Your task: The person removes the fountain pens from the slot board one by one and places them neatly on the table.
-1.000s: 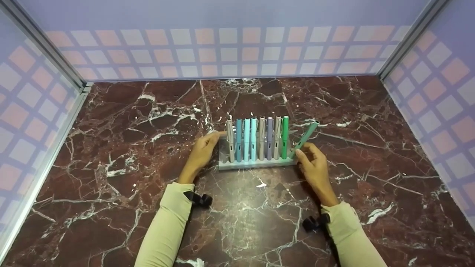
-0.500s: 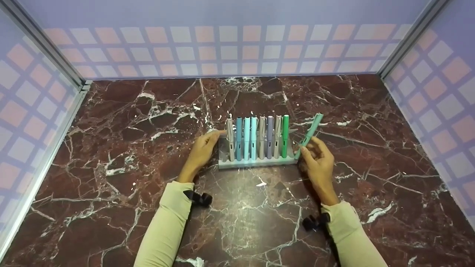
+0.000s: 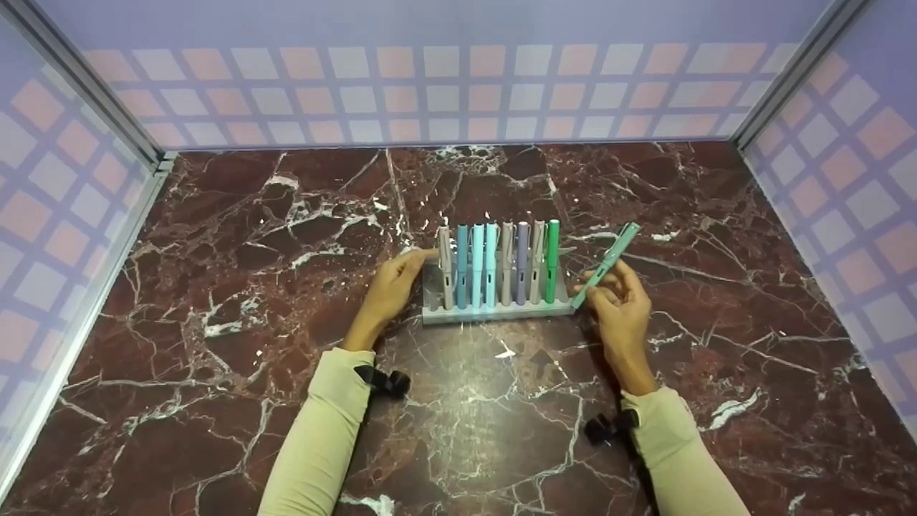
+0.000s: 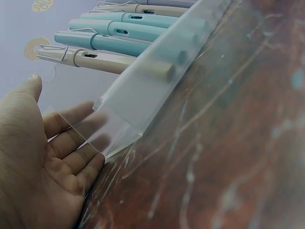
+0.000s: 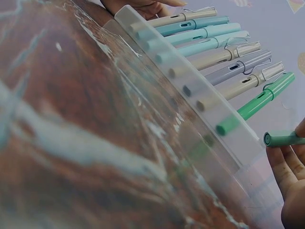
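A clear pen holder (image 3: 501,311) stands on the table with several capped fountain pens upright in a row. They are beige, blue, light blue and purple, with a bright green pen (image 3: 551,261) at the right end. My left hand (image 3: 390,287) rests at the holder's left end; in the left wrist view its fingers (image 4: 76,157) lie loosely bent behind the see-through plate, the thumb off it. My right hand (image 3: 620,308) pinches a muted green fountain pen (image 3: 609,261), tilted with its top to the right. The pen's lower end (image 5: 268,139) is close beside the holder's right edge; contact cannot be told.
The table (image 3: 215,401) has a dark red marble pattern with white veins. Checkered panels (image 3: 444,93) enclose it at the back and both sides, with metal rails at the corners. Black straps with small devices (image 3: 605,430) sit at both wrists.
My right hand has moved to the right with the muted green pen, whose lower end has left the right end of the holder. The pen leans further right. My left hand has stayed put.
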The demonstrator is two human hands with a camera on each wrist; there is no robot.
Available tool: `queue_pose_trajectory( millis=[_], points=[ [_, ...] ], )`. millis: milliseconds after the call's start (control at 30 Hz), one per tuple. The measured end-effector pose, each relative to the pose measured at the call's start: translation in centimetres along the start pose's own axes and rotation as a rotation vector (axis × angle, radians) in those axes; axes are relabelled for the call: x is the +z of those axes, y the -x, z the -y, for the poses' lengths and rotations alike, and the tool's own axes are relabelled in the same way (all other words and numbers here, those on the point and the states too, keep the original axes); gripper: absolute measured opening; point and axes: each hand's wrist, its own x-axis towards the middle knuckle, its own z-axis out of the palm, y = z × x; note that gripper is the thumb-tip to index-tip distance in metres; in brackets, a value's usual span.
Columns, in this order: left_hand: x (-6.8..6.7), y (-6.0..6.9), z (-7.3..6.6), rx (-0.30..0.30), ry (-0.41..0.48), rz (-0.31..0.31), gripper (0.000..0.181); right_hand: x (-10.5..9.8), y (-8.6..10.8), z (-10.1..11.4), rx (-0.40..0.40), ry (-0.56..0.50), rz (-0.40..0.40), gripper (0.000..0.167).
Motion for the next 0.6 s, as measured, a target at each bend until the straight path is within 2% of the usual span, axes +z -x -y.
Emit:
queue_pose_trajectory(
  millis=[200, 367, 600],
  points=[
    [-0.04, 0.03, -0.03, -0.03, 0.0, 0.006, 0.039, 0.1, 0.07, 0.18, 0.007, -0.033, -0.026, 0.044],
    [-0.09, 0.06, -0.04, -0.056, 0.017, 0.011, 0.04, 0.07, 0.09, 0.1, 0.017, -0.06, -0.016, 0.038],
    [0.02, -0.06, 0.04, -0.022, 0.02, 0.004, 0.038, 0.08, 0.15, 0.06, 0.023, -0.015, -0.026, 0.033]
  ],
)
